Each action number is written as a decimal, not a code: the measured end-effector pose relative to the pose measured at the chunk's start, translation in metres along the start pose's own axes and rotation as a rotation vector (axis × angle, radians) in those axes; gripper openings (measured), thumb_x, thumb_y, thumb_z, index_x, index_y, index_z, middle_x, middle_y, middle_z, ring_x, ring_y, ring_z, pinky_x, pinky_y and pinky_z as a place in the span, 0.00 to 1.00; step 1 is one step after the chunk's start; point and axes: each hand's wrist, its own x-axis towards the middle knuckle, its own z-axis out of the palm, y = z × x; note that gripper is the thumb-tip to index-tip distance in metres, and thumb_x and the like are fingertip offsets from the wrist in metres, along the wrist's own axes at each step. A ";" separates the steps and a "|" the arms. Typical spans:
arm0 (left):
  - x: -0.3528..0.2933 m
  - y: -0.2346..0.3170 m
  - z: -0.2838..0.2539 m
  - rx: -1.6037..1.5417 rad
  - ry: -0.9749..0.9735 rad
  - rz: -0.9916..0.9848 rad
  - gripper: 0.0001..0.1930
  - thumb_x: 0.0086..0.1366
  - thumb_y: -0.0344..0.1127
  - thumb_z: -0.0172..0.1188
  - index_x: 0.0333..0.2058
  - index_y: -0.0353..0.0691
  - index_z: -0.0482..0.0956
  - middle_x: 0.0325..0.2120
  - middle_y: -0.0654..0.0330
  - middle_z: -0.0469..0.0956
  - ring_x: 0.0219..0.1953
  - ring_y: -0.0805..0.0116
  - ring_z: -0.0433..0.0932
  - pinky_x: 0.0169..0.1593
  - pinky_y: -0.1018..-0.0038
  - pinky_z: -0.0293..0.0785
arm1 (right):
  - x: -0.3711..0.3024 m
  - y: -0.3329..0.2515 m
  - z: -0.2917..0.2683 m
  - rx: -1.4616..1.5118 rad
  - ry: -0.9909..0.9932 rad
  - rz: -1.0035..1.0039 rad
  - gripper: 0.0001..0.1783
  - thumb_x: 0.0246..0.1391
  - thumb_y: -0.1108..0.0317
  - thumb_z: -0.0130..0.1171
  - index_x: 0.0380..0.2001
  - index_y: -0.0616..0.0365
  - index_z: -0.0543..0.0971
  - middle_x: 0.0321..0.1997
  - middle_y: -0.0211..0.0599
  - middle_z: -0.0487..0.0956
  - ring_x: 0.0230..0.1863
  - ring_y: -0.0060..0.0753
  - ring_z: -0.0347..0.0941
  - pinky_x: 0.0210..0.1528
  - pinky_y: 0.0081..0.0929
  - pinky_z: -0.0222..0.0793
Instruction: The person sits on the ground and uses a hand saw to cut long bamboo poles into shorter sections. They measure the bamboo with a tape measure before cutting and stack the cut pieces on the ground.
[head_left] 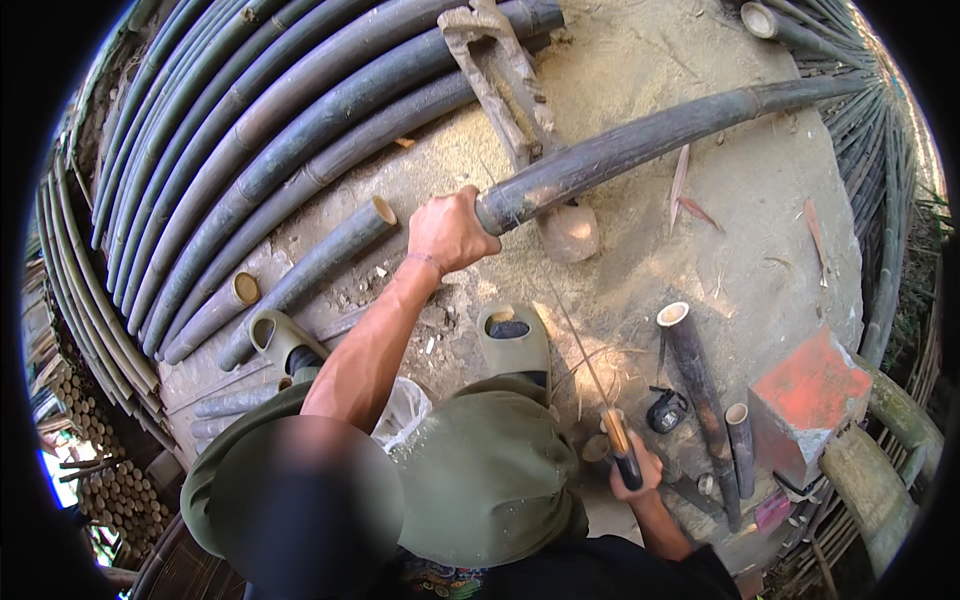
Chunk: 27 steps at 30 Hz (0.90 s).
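The left hand (450, 232) curls its fingers round the near end of a bamboo pole (645, 145), pointing away rightward across a wooden stand (486, 95) (the far tip is hard to see), and the right hand (645, 472) grips a saw (616, 435).

The long, dark grey bamboo pole (640, 152) is smooth with a low sheen, scuffed near its cut end. The slender handsaw (618, 436) pairs a thin metal blade with a smooth brown-and-black handle. The brown, slotted wooden frame (488, 100) looks rough; the sandy-grey floor (640, 245), matt and dusty. The loose olive trousers (490, 470) are matt cloth.
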 end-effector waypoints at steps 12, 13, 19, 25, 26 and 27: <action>0.003 0.001 -0.003 0.027 -0.012 0.003 0.26 0.41 0.43 0.66 0.40 0.34 0.78 0.26 0.43 0.82 0.29 0.48 0.83 0.41 0.58 0.80 | 0.032 0.011 0.024 -0.019 0.041 0.033 0.28 0.44 0.76 0.57 0.53 0.72 0.76 0.39 0.54 0.81 0.36 0.42 0.82 0.41 0.32 0.77; 0.000 0.002 -0.001 0.004 -0.017 0.023 0.26 0.41 0.43 0.65 0.39 0.34 0.78 0.26 0.43 0.82 0.29 0.48 0.83 0.41 0.59 0.80 | -0.007 0.004 0.003 -0.047 -0.019 0.127 0.27 0.44 0.76 0.56 0.51 0.76 0.76 0.44 0.59 0.83 0.42 0.47 0.85 0.47 0.34 0.79; 0.005 0.005 0.010 0.019 0.045 0.055 0.28 0.41 0.44 0.66 0.41 0.34 0.78 0.27 0.43 0.83 0.30 0.47 0.84 0.42 0.58 0.80 | 0.107 0.041 0.086 0.055 0.138 0.032 0.35 0.42 0.75 0.59 0.60 0.62 0.73 0.27 0.39 0.79 0.24 0.34 0.77 0.32 0.27 0.74; 0.001 -0.003 0.003 0.003 0.057 0.036 0.29 0.40 0.45 0.66 0.43 0.35 0.78 0.29 0.43 0.83 0.32 0.45 0.84 0.43 0.58 0.80 | 0.039 0.000 0.033 -0.003 0.065 0.063 0.33 0.44 0.75 0.60 0.58 0.66 0.73 0.35 0.46 0.84 0.31 0.36 0.84 0.36 0.28 0.78; -0.001 0.003 0.001 0.021 0.041 0.036 0.29 0.41 0.45 0.66 0.42 0.36 0.78 0.30 0.44 0.83 0.32 0.46 0.84 0.43 0.58 0.79 | -0.005 -0.005 0.012 -0.172 0.007 0.110 0.31 0.43 0.75 0.59 0.55 0.72 0.75 0.39 0.53 0.85 0.33 0.39 0.85 0.38 0.30 0.79; -0.003 0.001 0.001 0.034 0.009 0.014 0.28 0.41 0.45 0.66 0.42 0.36 0.78 0.30 0.44 0.83 0.32 0.46 0.84 0.43 0.58 0.79 | -0.019 -0.011 -0.001 -0.099 0.027 0.095 0.30 0.43 0.76 0.58 0.54 0.73 0.75 0.38 0.54 0.85 0.32 0.40 0.85 0.38 0.31 0.80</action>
